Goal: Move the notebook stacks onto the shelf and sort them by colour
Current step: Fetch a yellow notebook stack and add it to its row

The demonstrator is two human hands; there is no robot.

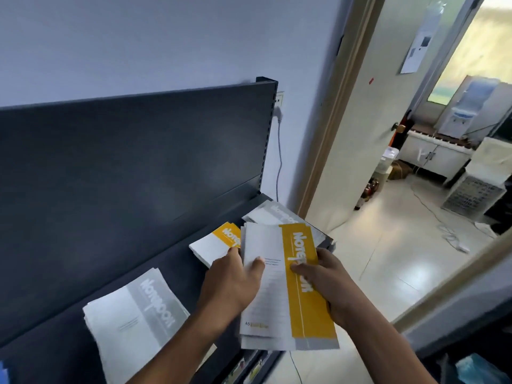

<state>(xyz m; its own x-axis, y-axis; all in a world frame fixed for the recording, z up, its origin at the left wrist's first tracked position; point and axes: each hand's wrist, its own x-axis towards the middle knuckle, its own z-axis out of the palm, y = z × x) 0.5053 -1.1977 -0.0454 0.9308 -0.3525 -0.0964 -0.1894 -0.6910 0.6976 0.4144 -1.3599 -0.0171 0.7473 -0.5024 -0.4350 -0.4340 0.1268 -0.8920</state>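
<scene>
I hold a stack of notebooks with a yellow-banded one on top, above the front edge of the dark shelf. My left hand grips its left side, thumb on the cover. My right hand grips its right side. On the shelf lie a yellow-banded stack just behind my left hand, a grey-banded stack at the near left, and another grey-banded stack at the far right end.
The shelf's dark back panel rises behind the stacks. A white cable hangs from a wall socket at the shelf's right. An open doorway to the right leads to a tiled floor with cabinets and a water dispenser.
</scene>
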